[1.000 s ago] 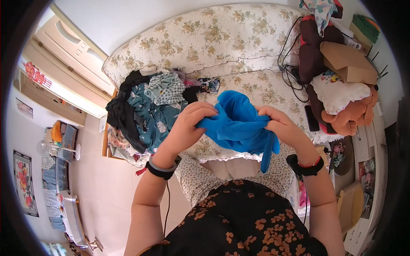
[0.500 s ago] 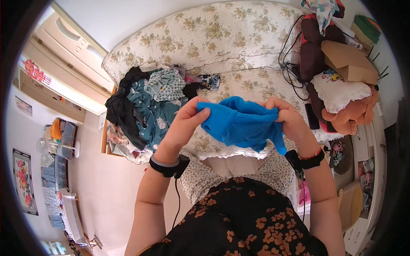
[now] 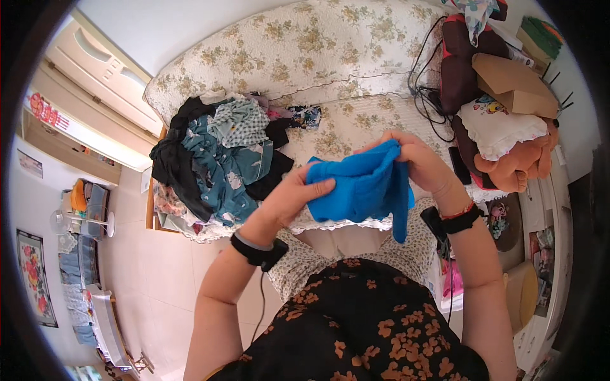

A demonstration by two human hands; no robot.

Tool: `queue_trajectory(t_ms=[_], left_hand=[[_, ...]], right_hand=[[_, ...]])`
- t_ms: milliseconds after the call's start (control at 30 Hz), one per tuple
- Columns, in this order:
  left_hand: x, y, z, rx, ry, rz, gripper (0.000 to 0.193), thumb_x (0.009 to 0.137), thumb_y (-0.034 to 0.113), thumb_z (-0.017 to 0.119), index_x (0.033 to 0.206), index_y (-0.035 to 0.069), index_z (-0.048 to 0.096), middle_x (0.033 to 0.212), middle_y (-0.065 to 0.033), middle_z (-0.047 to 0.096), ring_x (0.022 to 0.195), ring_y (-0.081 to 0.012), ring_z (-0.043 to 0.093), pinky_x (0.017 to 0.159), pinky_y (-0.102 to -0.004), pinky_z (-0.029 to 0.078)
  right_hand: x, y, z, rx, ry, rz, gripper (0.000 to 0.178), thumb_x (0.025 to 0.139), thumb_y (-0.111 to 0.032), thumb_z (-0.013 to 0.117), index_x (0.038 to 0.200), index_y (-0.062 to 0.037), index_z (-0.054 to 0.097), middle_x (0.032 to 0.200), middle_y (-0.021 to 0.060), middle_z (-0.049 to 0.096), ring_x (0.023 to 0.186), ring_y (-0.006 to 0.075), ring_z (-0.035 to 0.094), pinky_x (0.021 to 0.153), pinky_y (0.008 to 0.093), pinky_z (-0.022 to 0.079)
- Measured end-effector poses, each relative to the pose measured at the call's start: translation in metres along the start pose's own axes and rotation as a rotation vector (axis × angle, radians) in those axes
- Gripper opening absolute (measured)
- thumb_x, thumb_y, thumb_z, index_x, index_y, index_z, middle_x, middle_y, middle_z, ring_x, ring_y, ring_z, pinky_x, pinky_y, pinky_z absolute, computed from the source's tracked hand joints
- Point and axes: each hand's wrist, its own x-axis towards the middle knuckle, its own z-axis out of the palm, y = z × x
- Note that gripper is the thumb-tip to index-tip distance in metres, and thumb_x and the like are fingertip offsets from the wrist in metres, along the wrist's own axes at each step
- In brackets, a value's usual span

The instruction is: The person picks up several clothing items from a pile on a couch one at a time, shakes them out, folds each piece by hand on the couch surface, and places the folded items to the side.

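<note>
Both hands hold a bright blue piece of soft cloth (image 3: 356, 190) in the air above my lap, in front of the sofa. My left hand (image 3: 297, 195) pinches its left edge, thumb on top. At the upper right edge my right hand (image 3: 419, 160) grips the fabric between thumb and fingers. A narrow strip of the cloth hangs down on the right side. Its exact kind of garment cannot be made out. Each wrist wears a black strap with a small device.
A floral quilted sofa (image 3: 356, 120) spans the far side. On its left lies a heap of clothes (image 3: 222, 152). To the right are black cables (image 3: 432, 105), a cardboard box (image 3: 511, 82), a white frilled cushion (image 3: 502, 127) and an orange-brown plush toy (image 3: 521, 159).
My left hand has moved right and down, bringing the hands closer together. My right hand has risen slightly, and the blue cloth's right side now stands higher, with its strip hanging lower.
</note>
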Motion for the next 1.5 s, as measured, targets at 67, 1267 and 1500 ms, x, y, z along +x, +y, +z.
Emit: queue_trajectory(t_ms=[67,1267,1500], left_hand=[[-0.001,0.022,-0.001,0.302,0.177,0.081,0.026,0.087,0.02,0.065,0.106,0.003,0.059,0.091,-0.0009,0.063,0.082,-0.008,0.056,0.072,-0.025,0.048],[-0.083,0.243,0.004,0.888,0.736,0.8,0.032,0.088,0.023,0.064,0.111,0.001,0.061,0.093,-0.0042,0.065,0.08,-0.0088,0.061,0.072,-0.0205,0.048],[0.039,0.209,-0.061,1.63,0.821,0.594,0.032,0.086,0.033,0.057,0.098,0.004,0.062,0.085,-0.0219,0.062,0.083,-0.0397,0.059,0.073,-0.0436,0.046]], right_hand=[[0.008,-0.002,-0.004,-0.388,0.095,-0.124,0.02,0.074,-0.008,0.047,0.093,-0.0016,0.052,0.092,0.0074,0.058,0.089,0.014,0.053,0.085,0.0282,0.042],[-0.067,-0.151,-0.008,-0.688,0.302,-0.376,0.03,0.075,-0.01,0.071,0.1,0.0025,0.061,0.091,0.0047,0.062,0.083,0.0098,0.055,0.078,0.0247,0.044],[0.038,-0.106,-0.116,-1.076,0.344,-0.125,0.03,0.081,-0.019,0.066,0.1,0.0029,0.061,0.083,0.0056,0.062,0.078,0.013,0.056,0.07,0.0289,0.046]])
